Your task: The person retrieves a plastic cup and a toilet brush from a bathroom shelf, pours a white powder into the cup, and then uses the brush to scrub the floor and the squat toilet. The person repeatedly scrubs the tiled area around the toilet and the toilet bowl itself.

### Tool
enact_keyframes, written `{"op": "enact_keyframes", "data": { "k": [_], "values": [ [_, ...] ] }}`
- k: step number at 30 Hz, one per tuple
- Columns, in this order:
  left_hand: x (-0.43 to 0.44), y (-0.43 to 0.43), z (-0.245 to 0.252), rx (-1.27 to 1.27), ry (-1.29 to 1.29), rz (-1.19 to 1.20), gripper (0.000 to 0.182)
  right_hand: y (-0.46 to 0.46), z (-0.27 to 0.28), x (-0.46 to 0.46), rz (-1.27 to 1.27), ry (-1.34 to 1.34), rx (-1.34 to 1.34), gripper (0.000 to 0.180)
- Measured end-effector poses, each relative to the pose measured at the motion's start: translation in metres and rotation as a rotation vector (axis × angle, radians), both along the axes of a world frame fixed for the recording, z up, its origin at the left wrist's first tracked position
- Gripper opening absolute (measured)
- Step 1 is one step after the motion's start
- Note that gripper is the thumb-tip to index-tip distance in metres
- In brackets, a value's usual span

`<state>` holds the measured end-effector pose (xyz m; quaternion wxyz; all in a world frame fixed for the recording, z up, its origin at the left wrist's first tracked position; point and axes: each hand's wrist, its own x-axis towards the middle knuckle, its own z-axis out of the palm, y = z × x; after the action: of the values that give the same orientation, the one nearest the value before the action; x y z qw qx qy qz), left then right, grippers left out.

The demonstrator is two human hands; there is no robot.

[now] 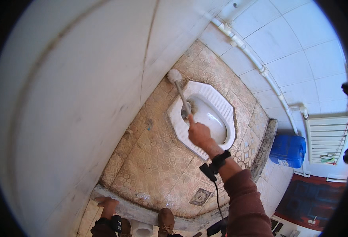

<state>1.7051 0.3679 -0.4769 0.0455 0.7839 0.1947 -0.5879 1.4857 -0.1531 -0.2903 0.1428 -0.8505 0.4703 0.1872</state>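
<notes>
My right hand (199,134) grips the handle of a toilet brush (181,94) and reaches over a white ceramic squat toilet (175,118). The brush's round white bristle head touches or hovers near the floor tiles beside the left wall, beyond the toilet's rim; which of the two, I cannot tell. My left hand (107,203) is low at the left, by the raised curb near the wall, with nothing seen in it. Both wrists wear dark straps with small devices, and a black cable hangs from the right one.
A square floor drain (201,197) lies in the patterned tiles. A concrete curb (144,214) edges the floor, with my brown shoes beside it. White pipes (261,69) run along the right wall. Beyond the curb stand a blue plastic jerrycan (288,151), a white radiator (328,137) and a dark red mat (313,201).
</notes>
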Motion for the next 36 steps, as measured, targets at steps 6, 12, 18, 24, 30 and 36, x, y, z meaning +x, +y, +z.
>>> {"op": "enact_keyframes", "data": {
  "k": [6, 12, 18, 24, 30, 36],
  "values": [
    [0.002, 0.027, -0.034, 0.18, -0.018, -0.229, 0.074, -0.067, -0.012, -0.056, -0.226, 0.021, -0.159, 0.041],
    [0.005, 0.042, -0.068, 0.349, 0.045, -0.47, 0.08, -0.021, -0.008, -0.023, -0.32, -0.089, -0.113, 0.052],
    [-0.002, 0.045, -0.086, 0.454, 0.06, -0.494, 0.083, -0.029, -0.002, -0.065, -0.163, -0.019, -0.021, 0.047],
    [0.0, 0.041, -0.04, 0.138, -0.074, -0.081, 0.08, -0.033, -0.006, -0.059, -0.332, -0.109, -0.151, 0.042],
    [0.002, 0.027, -0.015, -0.013, -0.044, 0.069, 0.077, -0.024, -0.013, -0.048, -0.07, -0.066, -0.053, 0.041],
    [0.003, 0.028, -0.005, -0.086, -0.024, 0.156, 0.074, -0.036, 0.008, -0.076, -0.516, 0.027, -0.11, 0.037]
  ]
}}
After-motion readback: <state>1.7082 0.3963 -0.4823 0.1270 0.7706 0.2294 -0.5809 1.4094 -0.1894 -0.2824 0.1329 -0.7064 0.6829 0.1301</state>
